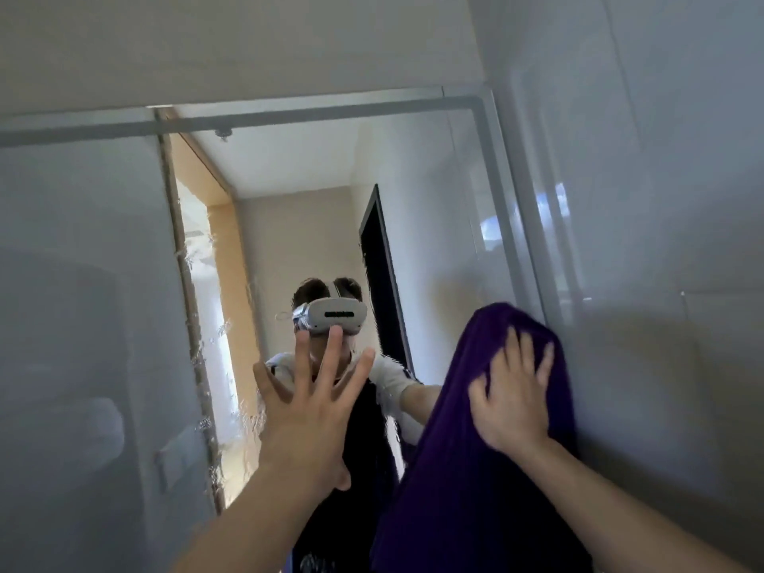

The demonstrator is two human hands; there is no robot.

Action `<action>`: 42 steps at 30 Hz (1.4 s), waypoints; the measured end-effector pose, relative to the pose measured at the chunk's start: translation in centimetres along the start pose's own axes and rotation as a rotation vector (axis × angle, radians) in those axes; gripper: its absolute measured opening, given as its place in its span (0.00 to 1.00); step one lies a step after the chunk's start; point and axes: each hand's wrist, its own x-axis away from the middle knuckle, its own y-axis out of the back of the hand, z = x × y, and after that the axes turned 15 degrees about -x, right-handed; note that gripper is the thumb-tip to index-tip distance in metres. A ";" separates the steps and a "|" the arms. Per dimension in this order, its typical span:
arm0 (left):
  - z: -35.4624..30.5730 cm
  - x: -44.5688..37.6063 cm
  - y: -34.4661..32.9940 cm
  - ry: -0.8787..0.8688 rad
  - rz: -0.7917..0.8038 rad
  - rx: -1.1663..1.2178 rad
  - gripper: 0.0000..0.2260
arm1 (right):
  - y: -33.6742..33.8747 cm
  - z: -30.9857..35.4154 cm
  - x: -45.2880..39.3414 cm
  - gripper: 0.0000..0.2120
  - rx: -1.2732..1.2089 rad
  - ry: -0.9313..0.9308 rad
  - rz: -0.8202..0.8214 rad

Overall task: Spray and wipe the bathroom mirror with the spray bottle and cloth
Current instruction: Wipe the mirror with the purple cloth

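Observation:
The bathroom mirror (103, 262) fills most of the view, framed by a grey edge along its top and right side. Wet streaks and droplets run down its middle. My right hand (512, 399) presses a dark purple cloth (475, 469) flat against the glass near the mirror's right edge, fingers spread, and the cloth hangs down below the hand. My left hand (308, 403) is raised in front of the mirror's centre with its fingers straight and spread, holding nothing. No spray bottle is in view.
A glossy white tiled wall (661, 200) stands directly right of the mirror. The mirror reflects a person wearing a headset, a dark doorway and a bright wooden-framed opening.

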 end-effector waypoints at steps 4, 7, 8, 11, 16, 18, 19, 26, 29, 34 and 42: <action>0.0 0.0 -0.3 0.022 -0.038 -0.006 0.71 | -0.1 5.9 -2.5 0.31 -0.169 -0.312 -0.132; -0.1 0.1 -0.4 0.035 -0.074 -0.026 0.71 | -1.6 8.4 -1.4 0.29 -0.063 -0.103 -0.107; -0.1 0.1 -0.6 0.031 -0.082 -0.038 0.71 | -2.0 8.4 -0.3 0.29 -0.014 0.034 -0.064; 0.2 -0.1 -0.9 0.008 -0.123 -0.029 0.73 | -2.7 4.6 3.6 0.27 0.053 0.362 0.133; 0.2 -0.1 -0.8 0.012 -0.126 -0.004 0.73 | -1.3 -4.6 4.6 0.26 0.031 0.105 0.016; 0.1 -0.2 -0.7 0.020 -0.123 0.014 0.73 | -1.1 -4.4 3.8 0.32 -0.091 -0.079 -0.102; 0.1 -0.3 -0.5 0.021 -0.125 0.014 0.73 | -1.3 -3.2 3.3 0.34 -0.136 -0.135 -0.166; 0.0 0.0 -0.1 0.006 -0.094 0.021 0.73 | -5.3 5.4 6.1 0.26 -0.038 0.141 -0.077; 0.2 0.0 -0.1 0.001 -0.099 0.012 0.73 | -6.6 3.1 9.4 0.24 0.011 0.386 0.066; 0.1 -0.1 -0.3 0.008 -0.108 -0.008 0.73 | -6.8 -4.7 13.2 0.24 0.045 0.096 0.107; 0.1 -0.1 -0.4 -0.015 -0.113 -0.020 0.71 | -7.9 0.1 11.7 0.37 -0.473 -0.554 -0.349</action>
